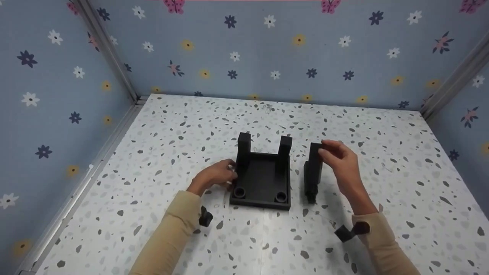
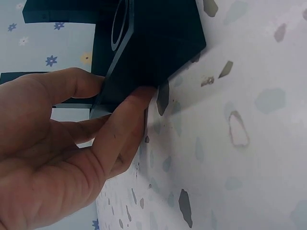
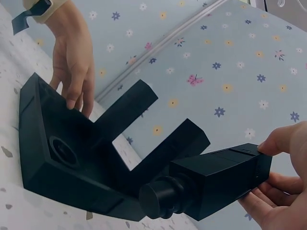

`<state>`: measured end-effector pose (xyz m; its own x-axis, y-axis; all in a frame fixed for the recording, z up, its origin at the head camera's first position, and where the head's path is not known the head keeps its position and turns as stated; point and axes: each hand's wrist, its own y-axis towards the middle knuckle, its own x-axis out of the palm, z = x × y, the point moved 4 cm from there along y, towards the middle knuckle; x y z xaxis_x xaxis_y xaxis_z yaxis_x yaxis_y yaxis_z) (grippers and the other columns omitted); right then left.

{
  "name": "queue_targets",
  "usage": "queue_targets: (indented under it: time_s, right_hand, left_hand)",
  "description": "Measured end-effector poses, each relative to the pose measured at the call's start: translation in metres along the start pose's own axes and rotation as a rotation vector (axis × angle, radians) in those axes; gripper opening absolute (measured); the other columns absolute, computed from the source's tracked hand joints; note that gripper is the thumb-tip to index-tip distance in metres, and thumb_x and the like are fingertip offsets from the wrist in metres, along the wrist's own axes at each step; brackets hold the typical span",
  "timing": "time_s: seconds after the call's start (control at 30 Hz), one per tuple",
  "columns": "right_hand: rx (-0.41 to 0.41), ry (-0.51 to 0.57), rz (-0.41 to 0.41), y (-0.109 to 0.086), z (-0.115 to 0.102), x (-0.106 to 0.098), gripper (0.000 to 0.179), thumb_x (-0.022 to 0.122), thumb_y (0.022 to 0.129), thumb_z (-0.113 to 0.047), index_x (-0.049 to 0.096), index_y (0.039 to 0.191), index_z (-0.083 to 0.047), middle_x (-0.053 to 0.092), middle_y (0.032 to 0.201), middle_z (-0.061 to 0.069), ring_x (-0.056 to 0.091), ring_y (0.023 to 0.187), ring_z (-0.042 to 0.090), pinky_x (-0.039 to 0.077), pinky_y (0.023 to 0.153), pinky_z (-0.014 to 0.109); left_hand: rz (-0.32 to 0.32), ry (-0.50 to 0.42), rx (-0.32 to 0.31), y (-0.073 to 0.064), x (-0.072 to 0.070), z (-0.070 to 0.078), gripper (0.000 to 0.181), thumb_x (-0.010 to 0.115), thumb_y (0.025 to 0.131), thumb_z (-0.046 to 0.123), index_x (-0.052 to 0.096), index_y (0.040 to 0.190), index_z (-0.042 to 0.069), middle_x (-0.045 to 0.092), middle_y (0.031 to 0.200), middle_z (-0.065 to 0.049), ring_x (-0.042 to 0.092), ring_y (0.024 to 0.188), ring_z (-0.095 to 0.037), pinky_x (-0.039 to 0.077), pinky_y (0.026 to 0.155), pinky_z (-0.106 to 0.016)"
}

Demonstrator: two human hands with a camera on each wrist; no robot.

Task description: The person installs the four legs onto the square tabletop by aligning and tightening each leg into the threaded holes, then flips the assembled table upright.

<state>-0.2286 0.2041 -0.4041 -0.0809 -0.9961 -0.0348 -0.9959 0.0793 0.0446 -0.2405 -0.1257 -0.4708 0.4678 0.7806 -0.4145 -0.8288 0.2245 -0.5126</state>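
Note:
An upturned black stool top (image 1: 261, 177) with a raised rim lies on the table. Two square legs (image 1: 244, 147) stand up from its far corners, and round sockets (image 1: 281, 196) show at the near ones. My left hand (image 1: 216, 175) grips its left rim, thumb over the edge and fingers against the outer wall, as the left wrist view shows. To the right of the top, my right hand (image 1: 345, 164) pinches a loose black leg (image 3: 225, 177) by its square end. A ringed round peg (image 3: 163, 197) on the leg's other end points down toward the table.
The speckled white table (image 1: 183, 126) is bounded by blue flowered panels (image 1: 252, 49) at the back and both sides. Metal rails (image 1: 110, 53) run along the panel corners. A black wrist mount (image 1: 206, 217) sits at the left cuff.

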Motion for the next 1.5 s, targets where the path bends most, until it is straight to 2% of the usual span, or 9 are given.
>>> queue_targets:
  time_s: [0.33,0.5,0.63,1.1,1.27,1.37,1.5]
  right_hand:
    - [-0.049,-0.011,-0.030,-0.005,-0.011,0.018,0.045,0.071,0.087,-0.018,0.057,0.125,-0.001,0.062,0.111,0.005,0.062,0.099,0.013,0.052,0.083,0.022]
    - [-0.094,0.004,-0.036,-0.007,-0.014,0.030,0.040,0.070,0.086,-0.013,0.058,0.123,-0.001,0.062,0.110,0.005,0.061,0.099,0.013,0.052,0.082,0.023]
    - [-0.132,0.019,-0.048,-0.007,-0.015,0.038,0.036,0.070,0.086,-0.010,0.060,0.120,-0.003,0.062,0.109,0.006,0.061,0.101,0.016,0.053,0.082,0.024]
    - [-0.231,0.086,-0.111,-0.013,-0.016,0.071,0.037,0.071,0.084,-0.005,0.061,0.119,-0.001,0.062,0.114,0.012,0.061,0.105,0.022,0.052,0.088,0.027]
    - [-0.268,0.096,-0.145,-0.017,-0.015,0.084,0.037,0.071,0.084,-0.005,0.061,0.119,0.000,0.062,0.113,0.014,0.061,0.103,0.023,0.054,0.082,0.028]
    - [-0.273,0.098,-0.166,-0.018,-0.013,0.092,0.039,0.071,0.084,-0.006,0.059,0.121,0.000,0.061,0.113,0.014,0.060,0.103,0.022,0.054,0.080,0.027]
    - [-0.273,0.102,-0.183,-0.021,-0.007,0.102,0.040,0.071,0.084,-0.009,0.059,0.122,-0.002,0.061,0.113,0.012,0.059,0.104,0.021,0.052,0.084,0.025]
  left_hand:
    - [0.000,-0.012,0.018,-0.002,-0.001,0.001,0.047,0.054,0.089,0.011,0.045,0.135,0.006,0.060,0.117,-0.013,0.065,0.098,-0.023,0.049,0.085,-0.036]
    - [0.004,0.000,0.021,-0.002,-0.001,0.001,0.047,0.054,0.089,0.012,0.046,0.134,0.006,0.061,0.117,-0.013,0.065,0.097,-0.022,0.049,0.084,-0.035]
    - [-0.005,-0.021,0.012,-0.003,0.000,0.002,0.047,0.053,0.089,0.010,0.044,0.135,0.005,0.060,0.116,-0.015,0.065,0.097,-0.023,0.053,0.081,-0.034]
    - [0.002,-0.008,0.025,-0.004,0.000,0.002,0.045,0.053,0.089,0.011,0.046,0.133,0.004,0.060,0.115,-0.015,0.065,0.097,-0.023,0.054,0.079,-0.034]
    - [-0.001,-0.004,0.029,-0.003,0.000,0.001,0.045,0.054,0.088,0.011,0.047,0.133,0.005,0.060,0.115,-0.015,0.065,0.098,-0.023,0.053,0.080,-0.034]
    - [0.003,0.002,0.031,-0.003,-0.001,0.001,0.046,0.054,0.088,0.011,0.047,0.133,0.006,0.060,0.114,-0.014,0.065,0.098,-0.023,0.053,0.080,-0.034]
    - [0.011,0.013,0.039,-0.004,-0.001,0.001,0.046,0.054,0.088,0.011,0.047,0.133,0.005,0.061,0.113,-0.014,0.065,0.097,-0.023,0.053,0.080,-0.034]
